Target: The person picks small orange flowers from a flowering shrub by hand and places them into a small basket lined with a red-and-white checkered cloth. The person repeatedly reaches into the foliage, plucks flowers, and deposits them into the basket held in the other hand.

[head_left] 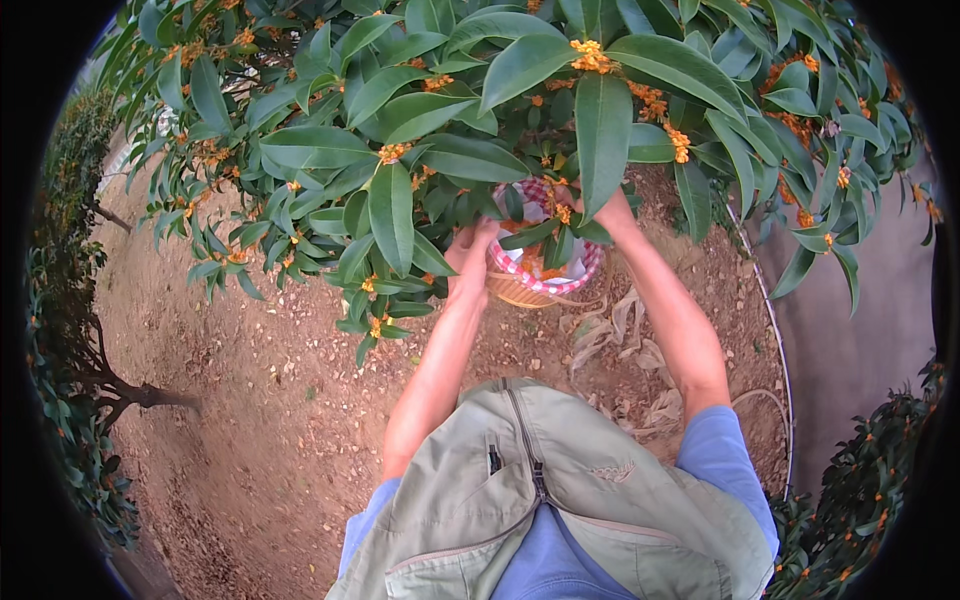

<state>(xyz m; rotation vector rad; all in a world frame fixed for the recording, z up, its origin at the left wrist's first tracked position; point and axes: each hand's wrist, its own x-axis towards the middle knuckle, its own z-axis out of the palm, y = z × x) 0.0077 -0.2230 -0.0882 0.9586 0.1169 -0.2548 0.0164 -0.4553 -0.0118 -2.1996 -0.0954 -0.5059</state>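
Note:
A wicker basket [523, 291] with a red-and-white checked cloth rim hangs or is held below the leafy branches, with orange blossoms [534, 262] and white lining inside. My left hand [471, 247] is at the basket's left rim, its fingers partly hidden by leaves; whether it grips the rim is unclear. My right hand [600, 206] reaches in among the leaves above the basket's right side, near a small cluster of orange flowers [562, 213]. Leaves cover most of its fingers, so its hold cannot be made out.
An osmanthus shrub [390, 217] with orange flower clusters spreads over the upper view. Bare soil [300, 390] lies below, with crumpled plastic film [622, 322] at the right. A pale edging line [772, 322] borders a grey paved strip [847, 315]. More shrubs stand left and lower right.

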